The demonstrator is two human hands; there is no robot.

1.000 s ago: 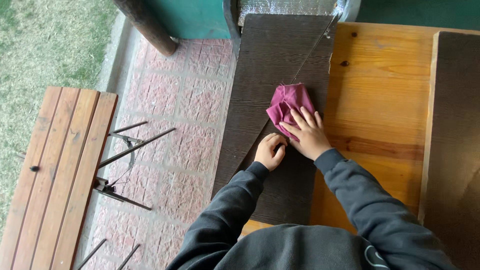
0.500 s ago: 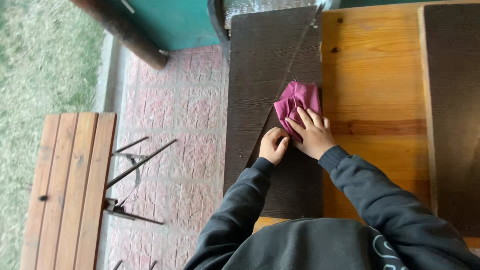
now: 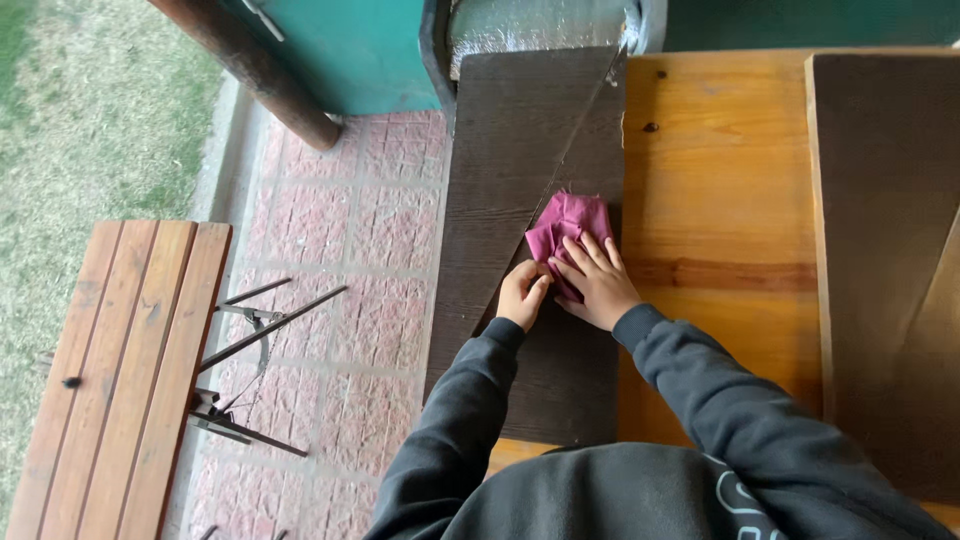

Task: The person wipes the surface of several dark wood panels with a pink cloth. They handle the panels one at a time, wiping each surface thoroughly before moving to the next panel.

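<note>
Hands meet over a dark brown plank (image 3: 520, 180) that lies along the left edge of the orange wooden worktop (image 3: 720, 200): the right hand (image 3: 597, 283) lies flat with fingers spread, pressing a crumpled magenta cloth (image 3: 562, 222) onto the plank, its grip open rather than closed around the fabric. Just beside it, the left hand (image 3: 522, 295) has fingers curled in a narrow grip at the cloth's lower edge, though whether it pinches the fabric cannot be told. Left of the worktop, a slatted wooden bench (image 3: 110, 370) stands on red paving (image 3: 360, 230), and 2 more dark boards (image 3: 880, 250) lie at the worktop's right.
</note>
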